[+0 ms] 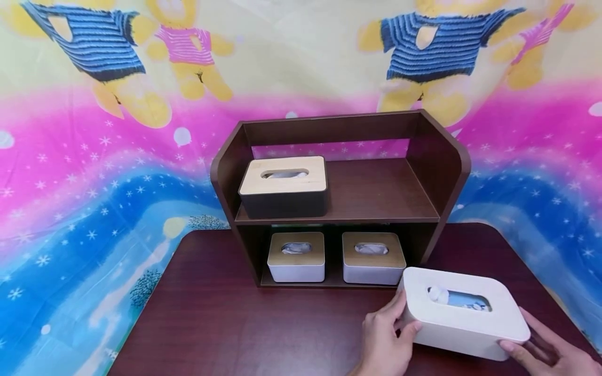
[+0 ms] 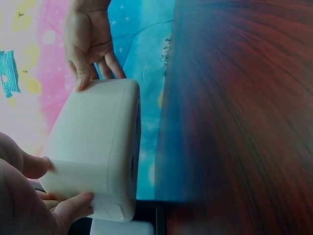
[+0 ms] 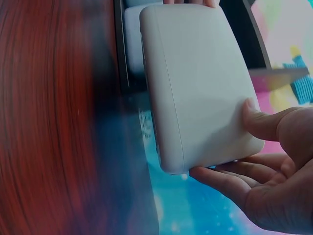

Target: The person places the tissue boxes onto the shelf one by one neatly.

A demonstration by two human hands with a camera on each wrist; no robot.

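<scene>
A white tissue box with rounded corners and an oval slot in its lid is held between both hands at the front right of the table. Through the slot a blue and white packet shows. My left hand grips the box's left end, thumb on the front side. At the opposite end my right hand holds it, thumb on the front and fingers around the end. In the right wrist view, the right hand has its thumb on the plain white side, its fingers at the end.
A dark brown two-tier shelf stands at the table's back. On its upper tier, left, sits a black tissue box with a pale wooden lid. Below are two white boxes with wooden lids, a left one and a right one.
</scene>
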